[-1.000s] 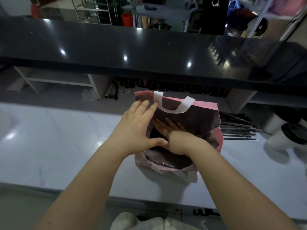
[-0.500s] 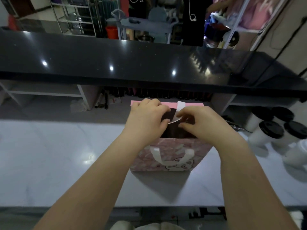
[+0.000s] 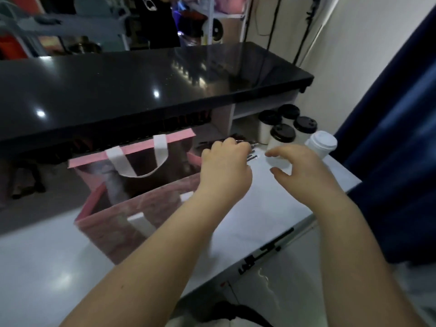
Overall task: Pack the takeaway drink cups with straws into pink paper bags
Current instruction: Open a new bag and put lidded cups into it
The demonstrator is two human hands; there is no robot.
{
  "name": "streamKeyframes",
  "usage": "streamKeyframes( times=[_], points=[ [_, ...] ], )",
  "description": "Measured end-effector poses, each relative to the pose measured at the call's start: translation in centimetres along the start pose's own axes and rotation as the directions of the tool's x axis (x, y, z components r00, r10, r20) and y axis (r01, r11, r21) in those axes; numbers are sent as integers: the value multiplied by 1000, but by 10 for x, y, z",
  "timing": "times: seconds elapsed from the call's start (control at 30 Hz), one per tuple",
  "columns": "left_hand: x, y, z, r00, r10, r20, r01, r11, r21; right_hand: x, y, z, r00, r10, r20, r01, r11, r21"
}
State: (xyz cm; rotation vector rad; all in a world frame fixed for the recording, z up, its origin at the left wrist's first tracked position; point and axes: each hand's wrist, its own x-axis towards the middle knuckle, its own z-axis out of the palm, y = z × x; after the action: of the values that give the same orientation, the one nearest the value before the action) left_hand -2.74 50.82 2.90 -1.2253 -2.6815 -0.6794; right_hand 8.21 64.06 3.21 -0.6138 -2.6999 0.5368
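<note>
A pink paper bag (image 3: 141, 210) with white handles stands open and upright on the white counter (image 3: 250, 223). My left hand (image 3: 224, 164) hovers at the bag's right edge with fingers curled down over a pile of dark straws (image 3: 251, 157); its fingertips are hidden. My right hand (image 3: 299, 166) is spread, thumb and fingers curved close around the nearest white cup with a black lid (image 3: 282, 140), not clearly touching it. Several more black-lidded cups (image 3: 270, 123) and one white-lidded cup (image 3: 322, 143) stand behind it.
A raised black countertop (image 3: 141, 86) overhangs the back of the work surface, just behind the bag. A dark blue curtain (image 3: 401, 149) hangs at the right. The counter's right edge (image 3: 295, 234) runs close under my right forearm.
Both hands have let go of the bag's top and moved right, toward the straws and cups. The bag now stands open. My view has swung to the right.
</note>
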Motion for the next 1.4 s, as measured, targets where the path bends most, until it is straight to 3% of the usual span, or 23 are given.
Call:
streamKeyframes(
  times=[0.27, 0.5, 0.73, 0.97, 1.1, 1.3, 1.4],
  points=[
    [39, 57, 76, 987, 54, 148, -62, 997, 47, 1, 79, -4, 992, 123, 16, -123, 992, -6],
    [85, 74, 143, 966, -84, 245, 63, 994, 94, 53, 151, 13, 988, 66, 141, -68, 998, 11],
    [153, 75, 187, 966, -211, 151, 199, 976, 91, 126, 197, 33, 968, -38, 248, 33, 999, 25],
    [180, 60, 208, 952, -293, 87, 285, 954, 91, 177, 222, 48, 965, -121, 231, 110, 992, 59],
    [182, 55, 214, 939, -331, 92, 325, 943, 73, 197, 227, 59, 992, -57, 110, 45, 994, 103],
    [190, 47, 210, 936, -345, 62, 339, 936, 91, 217, 225, 79, 978, 70, 196, -56, 996, -75],
    [189, 44, 206, 928, -370, 39, 366, 927, 81, 215, 223, 84, 974, 74, 213, -60, 996, -71]
  ],
)
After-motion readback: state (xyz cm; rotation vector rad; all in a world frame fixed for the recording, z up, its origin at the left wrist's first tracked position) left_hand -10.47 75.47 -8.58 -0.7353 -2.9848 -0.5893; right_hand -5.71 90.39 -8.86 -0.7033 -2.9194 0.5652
